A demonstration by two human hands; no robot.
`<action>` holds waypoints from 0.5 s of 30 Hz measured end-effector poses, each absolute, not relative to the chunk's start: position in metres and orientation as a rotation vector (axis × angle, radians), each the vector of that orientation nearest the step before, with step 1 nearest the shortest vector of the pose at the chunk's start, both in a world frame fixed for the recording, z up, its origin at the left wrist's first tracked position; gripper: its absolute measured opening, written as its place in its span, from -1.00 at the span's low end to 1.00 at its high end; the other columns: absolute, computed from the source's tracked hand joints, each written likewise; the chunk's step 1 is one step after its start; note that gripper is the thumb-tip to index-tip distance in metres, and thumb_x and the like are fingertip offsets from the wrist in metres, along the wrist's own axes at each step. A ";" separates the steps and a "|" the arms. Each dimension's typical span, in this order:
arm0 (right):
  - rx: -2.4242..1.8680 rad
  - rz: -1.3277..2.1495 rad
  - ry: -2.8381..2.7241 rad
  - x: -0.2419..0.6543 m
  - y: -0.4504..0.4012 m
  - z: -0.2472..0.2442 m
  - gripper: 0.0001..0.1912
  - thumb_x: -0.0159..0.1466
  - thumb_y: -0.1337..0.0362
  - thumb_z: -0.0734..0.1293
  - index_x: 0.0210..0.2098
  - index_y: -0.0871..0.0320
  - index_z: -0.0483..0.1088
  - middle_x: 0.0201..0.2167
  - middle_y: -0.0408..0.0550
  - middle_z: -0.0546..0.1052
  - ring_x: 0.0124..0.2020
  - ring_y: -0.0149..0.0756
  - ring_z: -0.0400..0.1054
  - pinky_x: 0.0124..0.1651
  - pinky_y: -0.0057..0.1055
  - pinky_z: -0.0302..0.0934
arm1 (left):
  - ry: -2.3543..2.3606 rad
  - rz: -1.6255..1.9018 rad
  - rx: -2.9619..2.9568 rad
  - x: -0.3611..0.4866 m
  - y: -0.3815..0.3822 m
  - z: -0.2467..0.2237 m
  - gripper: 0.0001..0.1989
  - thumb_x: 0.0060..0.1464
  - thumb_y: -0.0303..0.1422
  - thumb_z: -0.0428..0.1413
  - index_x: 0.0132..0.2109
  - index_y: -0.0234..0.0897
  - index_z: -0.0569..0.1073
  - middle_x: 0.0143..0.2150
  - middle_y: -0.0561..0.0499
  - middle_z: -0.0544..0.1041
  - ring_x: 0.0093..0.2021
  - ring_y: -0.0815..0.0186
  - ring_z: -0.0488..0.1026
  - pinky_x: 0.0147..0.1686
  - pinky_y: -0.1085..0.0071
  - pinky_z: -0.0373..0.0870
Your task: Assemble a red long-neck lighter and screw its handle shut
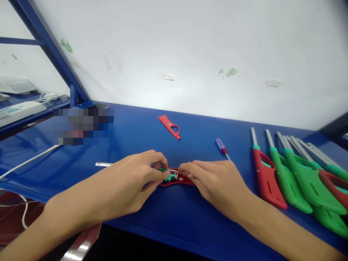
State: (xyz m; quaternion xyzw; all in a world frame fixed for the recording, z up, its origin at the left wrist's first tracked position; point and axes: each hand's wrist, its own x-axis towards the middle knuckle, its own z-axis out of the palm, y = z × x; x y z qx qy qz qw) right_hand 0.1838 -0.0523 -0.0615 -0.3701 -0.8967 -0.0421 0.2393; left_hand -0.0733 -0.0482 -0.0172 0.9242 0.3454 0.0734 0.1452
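An opened red lighter casing (171, 183) lies on the blue table between my hands, with a green part (170, 177) and thin white wires inside. Its metal tube (102, 164) sticks out to the left, beyond my left hand. My left hand (141, 177) is closed at the casing's left part, fingertips pressed on the green part. My right hand (209, 177) is closed over the casing's right end, with a small pale piece showing at its fingertips; what exactly it grips is hidden. Farther back lies a separate red casing half (165, 122).
A purple-handled screwdriver (221, 145) lies behind my right hand. Several red and green lighters (268, 179) are laid out and partly stacked at the right. A white cable (29, 160) crosses the left side near a blurred object. A white wall (190, 54) stands behind the table (130, 127).
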 end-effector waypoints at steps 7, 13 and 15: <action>-0.995 -0.163 -2.422 0.184 -0.052 -0.063 -0.74 0.42 0.50 0.24 -0.15 0.11 0.53 -0.33 -0.19 0.69 -0.43 -0.31 0.56 -0.49 -0.29 -0.09 | 1.009 0.201 2.642 -0.071 -0.048 -0.017 -0.70 0.48 -0.35 -0.04 0.07 0.07 0.57 0.13 0.14 0.47 -0.05 0.38 0.50 -0.05 0.39 0.39; -0.992 -0.195 -2.396 0.184 -0.053 -0.063 -0.75 0.40 0.51 0.26 -0.15 0.12 0.55 -0.34 -0.19 0.69 -0.44 -0.31 0.56 -0.49 -0.28 -0.08 | 1.013 0.203 2.693 -0.073 -0.048 -0.019 -0.72 0.48 -0.33 -0.03 0.05 0.05 0.56 0.19 0.15 0.46 0.07 0.37 0.48 0.06 0.40 0.39; -0.992 -0.199 -2.396 0.184 -0.053 -0.063 -0.75 0.39 0.52 0.27 -0.15 0.12 0.55 -0.32 -0.19 0.69 -0.44 -0.31 0.56 -0.49 -0.28 -0.07 | 0.996 0.212 2.703 -0.073 -0.048 -0.018 -0.75 0.47 -0.32 -0.01 0.03 0.05 0.56 0.19 0.18 0.47 0.15 0.37 0.45 0.15 0.41 0.36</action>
